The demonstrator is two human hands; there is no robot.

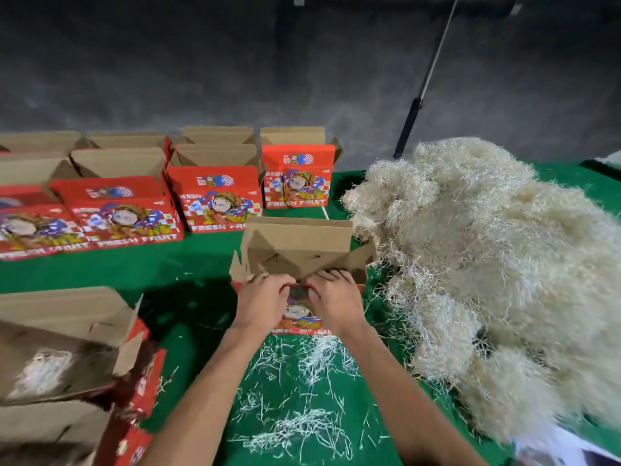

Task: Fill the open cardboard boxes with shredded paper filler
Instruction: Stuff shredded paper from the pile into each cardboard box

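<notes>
An open red printed cardboard box (pixel 297 245) stands on the green table in front of me, its brown lid flap raised. My left hand (pixel 262 302) and my right hand (pixel 336 301) both grip the box's near front wall, fingers curled over its rim. The inside of the box is mostly hidden by my hands. A large pale heap of shredded paper filler (pixel 487 257) lies just right of the box, touching its right flap.
Several open red boxes (pixel 215 193) stand in rows at the back left. Another open box (pixel 67 344) with some filler inside sits at the near left. Loose shreds (pixel 295 391) litter the green table (pixel 168 267) between my forearms. A dark pole (pixel 408 127) leans against the grey wall.
</notes>
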